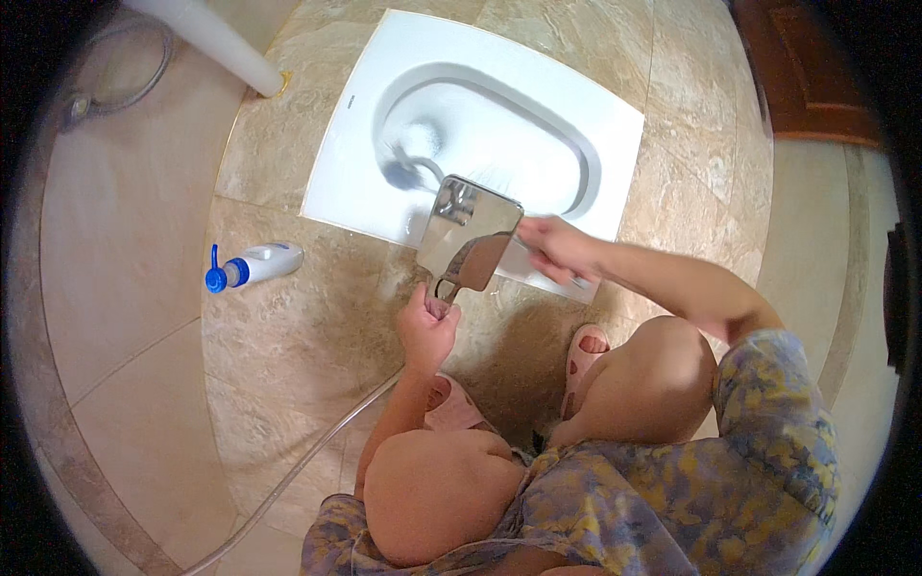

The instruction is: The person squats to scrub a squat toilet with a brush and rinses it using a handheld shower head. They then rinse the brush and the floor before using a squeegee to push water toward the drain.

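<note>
My left hand [428, 327] grips the narrow lower end of a shiny, mirror-like rectangular plate [461, 241], tilted over the near edge of a white ceramic squat toilet [612, 129]. My right hand [558, 248] is blurred at the plate's right edge, fingers curled around a thin pale thing whose kind I cannot tell. Beyond the plate, a hand shower head [403, 174] is over the bowl, with water spraying there; its neck runs behind the plate. A hose [302, 461] runs from near my left wrist to the lower left. Whether my left hand also holds the shower's handle is hidden.
A white pump bottle [270, 263] with a blue top lies on the tiled floor to the left. Pink slippers [587, 349] are on my feet. A white pipe [230, 47] enters the floor at upper left, near a coiled hose [155, 72]. Brown wooden panelling [821, 65] stands upper right.
</note>
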Demonstrator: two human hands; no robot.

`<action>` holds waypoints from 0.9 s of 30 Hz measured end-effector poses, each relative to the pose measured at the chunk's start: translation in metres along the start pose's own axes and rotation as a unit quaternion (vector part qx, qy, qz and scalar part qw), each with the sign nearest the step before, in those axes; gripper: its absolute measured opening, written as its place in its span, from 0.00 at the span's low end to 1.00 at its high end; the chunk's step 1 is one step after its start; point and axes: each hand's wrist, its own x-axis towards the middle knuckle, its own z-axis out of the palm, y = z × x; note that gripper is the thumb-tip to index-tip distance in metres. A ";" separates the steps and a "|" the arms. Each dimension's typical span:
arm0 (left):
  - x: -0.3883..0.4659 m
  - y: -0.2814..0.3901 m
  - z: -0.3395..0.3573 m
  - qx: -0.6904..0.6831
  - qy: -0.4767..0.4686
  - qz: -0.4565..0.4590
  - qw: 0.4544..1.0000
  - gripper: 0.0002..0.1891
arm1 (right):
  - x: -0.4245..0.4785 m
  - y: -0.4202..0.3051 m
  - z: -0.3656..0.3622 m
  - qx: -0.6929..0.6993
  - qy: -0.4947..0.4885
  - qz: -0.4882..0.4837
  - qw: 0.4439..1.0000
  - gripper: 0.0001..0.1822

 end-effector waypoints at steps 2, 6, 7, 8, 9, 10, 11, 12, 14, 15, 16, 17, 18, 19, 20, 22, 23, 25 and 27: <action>0.003 -0.009 0.002 0.048 -0.006 0.015 0.999 0.20 | 0.045 -0.033 0.013 0.188 0.043 -0.054 0.980 0.15; 0.002 -0.023 -0.005 0.068 0.023 0.033 0.997 0.15 | 0.096 -0.064 -0.028 0.666 -0.187 -0.073 0.719 0.17; -0.002 -0.018 -0.012 0.078 0.030 0.031 0.996 0.14 | 0.091 -0.068 -0.031 0.712 -0.231 -0.047 0.661 0.16; -0.006 -0.013 -0.018 0.087 0.037 0.029 0.995 0.12 | 0.088 -0.070 -0.030 0.753 -0.271 -0.020 0.599 0.16; -0.005 -0.006 -0.013 0.094 0.018 0.040 0.995 0.12 | 0.086 -0.065 -0.015 0.541 -0.060 -0.172 0.821 0.12; -0.006 0.001 -0.007 0.100 -0.003 0.051 0.994 0.11 | 0.100 -0.051 -0.012 0.578 -0.123 -0.134 0.795 0.12; -0.004 0.010 0.006 0.103 -0.033 0.069 0.992 0.11 | 0.122 -0.030 -0.014 0.620 -0.096 -0.039 0.778 0.13; -0.005 0.009 0.002 0.097 -0.027 0.069 0.993 0.11 | 0.106 -0.030 0.014 0.549 -0.034 -0.071 0.832 0.13; -0.009 0.012 0.013 0.068 -0.045 0.079 0.994 0.11 | 0.091 0.020 0.027 0.397 0.044 -0.127 0.908 0.11; -0.010 0.009 0.013 0.084 -0.060 0.073 0.992 0.12 | 0.073 0.037 0.014 0.279 0.035 -0.095 0.955 0.11; -0.008 0.006 0.011 0.102 -0.073 0.070 0.990 0.13 | 0.053 0.051 0.003 0.154 0.015 -0.070 0.985 0.16; -0.011 0.003 0.003 0.124 -0.076 0.058 0.988 0.15 | 0.003 0.023 -0.005 -0.015 -0.022 0.004 1.000 0.21; -0.010 0.007 0.013 0.123 -0.102 0.067 0.985 0.17 | -0.016 0.043 -0.031 -0.061 0.006 -0.006 0.998 0.26; -0.005 0.013 0.023 0.126 -0.129 0.075 0.981 0.19 | -0.033 0.061 -0.055 -0.105 0.033 -0.016 0.994 0.31; -0.003 0.016 0.030 0.130 -0.149 0.078 0.977 0.22 | -0.063 0.055 -0.067 -0.195 0.060 -0.050 0.978 0.37; -0.002 0.016 0.045 0.083 -0.193 0.068 0.975 0.26 | -0.100 0.059 -0.099 -0.336 0.075 0.009 0.939 0.36; -0.002 0.018 0.053 0.060 -0.216 0.064 0.973 0.28 | -0.117 0.064 -0.113 -0.414 0.099 0.031 0.904 0.35; -0.006 0.030 0.072 0.058 -0.227 0.101 0.967 0.28 | -0.151 0.071 -0.141 -0.540 0.164 0.078 0.822 0.35; -0.006 0.044 0.083 0.064 -0.231 0.122 0.963 0.27 | -0.156 0.047 -0.148 -0.747 0.181 0.103 0.632 0.34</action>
